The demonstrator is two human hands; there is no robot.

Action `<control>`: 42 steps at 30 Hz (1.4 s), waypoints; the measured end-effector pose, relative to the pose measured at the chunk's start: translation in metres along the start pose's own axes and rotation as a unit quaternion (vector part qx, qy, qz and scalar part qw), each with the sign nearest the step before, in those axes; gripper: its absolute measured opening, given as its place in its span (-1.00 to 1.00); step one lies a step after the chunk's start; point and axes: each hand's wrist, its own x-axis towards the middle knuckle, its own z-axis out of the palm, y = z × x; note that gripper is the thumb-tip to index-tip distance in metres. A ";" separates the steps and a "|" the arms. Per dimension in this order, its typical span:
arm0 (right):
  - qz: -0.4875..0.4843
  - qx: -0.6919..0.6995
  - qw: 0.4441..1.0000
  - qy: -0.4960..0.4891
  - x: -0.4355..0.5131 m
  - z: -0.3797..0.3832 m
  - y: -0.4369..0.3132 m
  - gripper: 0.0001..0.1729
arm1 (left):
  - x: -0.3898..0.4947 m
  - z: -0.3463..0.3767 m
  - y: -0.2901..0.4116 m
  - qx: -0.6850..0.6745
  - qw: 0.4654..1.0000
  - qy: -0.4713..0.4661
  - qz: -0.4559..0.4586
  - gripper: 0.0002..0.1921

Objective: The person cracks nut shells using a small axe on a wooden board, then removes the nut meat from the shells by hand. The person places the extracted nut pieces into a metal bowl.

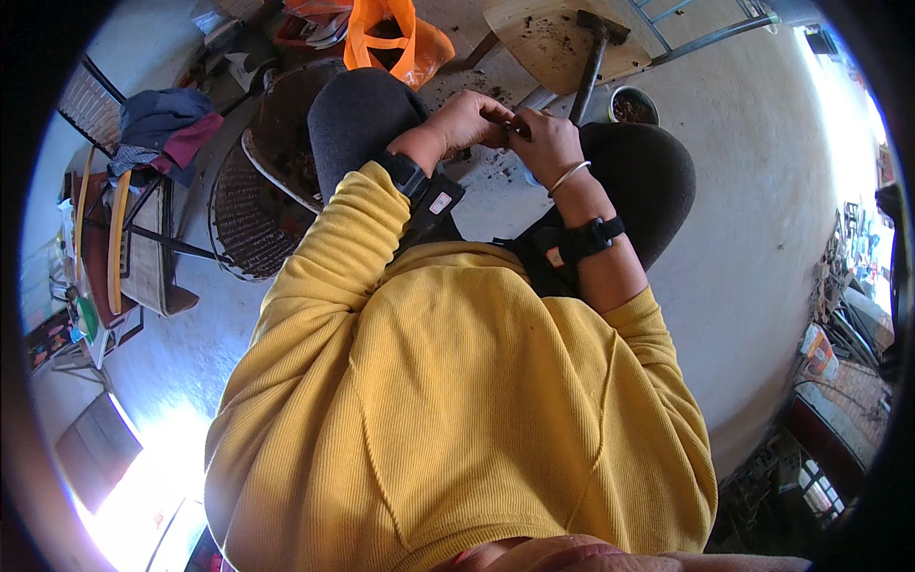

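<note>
My left hand and my right hand meet above the gap between my knees. Their fingertips pinch a small dark piece, mostly hidden by the fingers, so its kind is unclear. Just beyond my right hand, a hammer rests its head on a wooden seat, and its handle slopes towards my right knee. Dark crumbs are scattered on that seat. Beside the handle stands a metal container holding reddish-brown bits. Dark fragments litter the floor under and beyond my hands.
Left of my left knee are a woven basket and a dark scoop-shaped basket. An orange bag stands ahead. A chair at the left has clothes on it. Metal tubing lies at the upper right.
</note>
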 end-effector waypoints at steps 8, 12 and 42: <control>0.021 0.025 0.999 0.005 0.000 -0.002 0.001 -0.73 | 0.001 -0.001 -0.001 -0.011 1.000 -0.011 -0.007 -0.71; 0.050 0.049 0.997 0.006 0.002 0.003 0.007 -0.70 | 0.001 -0.001 -0.003 0.005 1.000 -0.009 -0.003 -0.73; 0.227 0.526 0.816 0.080 -0.006 0.011 0.000 -0.78 | -0.010 0.003 0.001 -0.312 0.950 -0.027 0.003 -0.74</control>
